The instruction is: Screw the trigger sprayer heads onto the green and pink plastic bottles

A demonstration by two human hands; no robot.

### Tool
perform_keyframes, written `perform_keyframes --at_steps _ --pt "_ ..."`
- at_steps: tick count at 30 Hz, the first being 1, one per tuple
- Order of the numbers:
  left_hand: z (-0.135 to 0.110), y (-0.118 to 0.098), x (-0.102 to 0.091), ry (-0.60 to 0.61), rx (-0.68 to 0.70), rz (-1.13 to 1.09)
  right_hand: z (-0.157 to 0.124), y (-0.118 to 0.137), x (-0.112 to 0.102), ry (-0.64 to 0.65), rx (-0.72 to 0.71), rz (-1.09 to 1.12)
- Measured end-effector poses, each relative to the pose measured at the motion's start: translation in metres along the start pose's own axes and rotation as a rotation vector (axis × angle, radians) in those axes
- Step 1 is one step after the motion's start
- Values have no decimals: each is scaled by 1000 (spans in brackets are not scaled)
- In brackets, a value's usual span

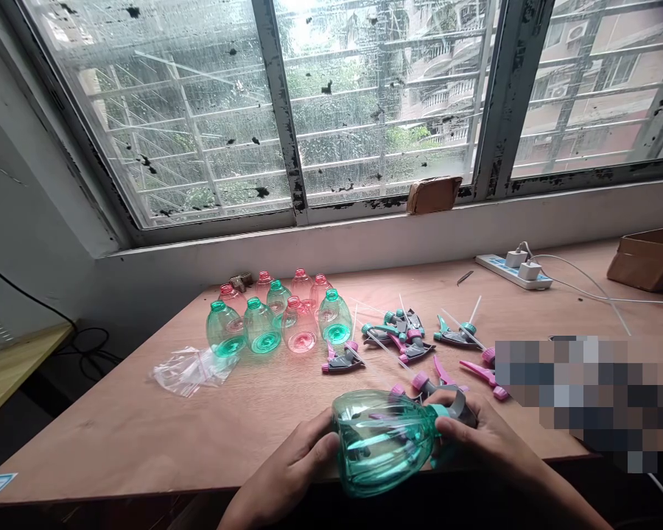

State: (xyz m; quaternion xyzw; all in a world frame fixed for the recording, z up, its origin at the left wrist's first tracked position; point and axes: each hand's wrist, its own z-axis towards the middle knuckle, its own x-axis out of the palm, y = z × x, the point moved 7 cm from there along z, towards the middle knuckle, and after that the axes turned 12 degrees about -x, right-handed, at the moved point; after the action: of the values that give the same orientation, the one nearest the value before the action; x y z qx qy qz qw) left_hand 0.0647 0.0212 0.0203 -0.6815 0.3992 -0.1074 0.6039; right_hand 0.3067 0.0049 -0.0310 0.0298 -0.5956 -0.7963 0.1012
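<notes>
A clear green spray bottle (pixel 384 442) lies sideways between my hands, above the table's front edge. My left hand (pixel 309 456) grips its base end. At the neck, my right hand (pixel 467 427) is closed around the spray head (pixel 461 408), which sits on the bottle's mouth with its grey nozzle part showing above the fingers. Just beyond the bottle lie loose trigger spray heads, some with pink collars (pixel 420 383) and some with green ones (pixel 403 324), with thin white dip tubes. Most of the trigger is hidden by my right hand.
Several green bottles (pixel 262 327) and red bottles (pixel 300 327) without spray heads stand at the back left. A crumpled plastic bag (pixel 193 372) lies before them. Toward the back right are a power strip (pixel 513 271) with cables and a cardboard box (pixel 649 259). A pixelated patch covers the right side.
</notes>
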Motion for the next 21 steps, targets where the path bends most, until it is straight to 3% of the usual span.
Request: perform_keyframes --at_steps 8,21 --pt "2 9 -3 -54 3 -6 0 0 -1 -12 8 12" --pt "0 7 5 47 -61 -22 -1 0 2 7 8 -11"
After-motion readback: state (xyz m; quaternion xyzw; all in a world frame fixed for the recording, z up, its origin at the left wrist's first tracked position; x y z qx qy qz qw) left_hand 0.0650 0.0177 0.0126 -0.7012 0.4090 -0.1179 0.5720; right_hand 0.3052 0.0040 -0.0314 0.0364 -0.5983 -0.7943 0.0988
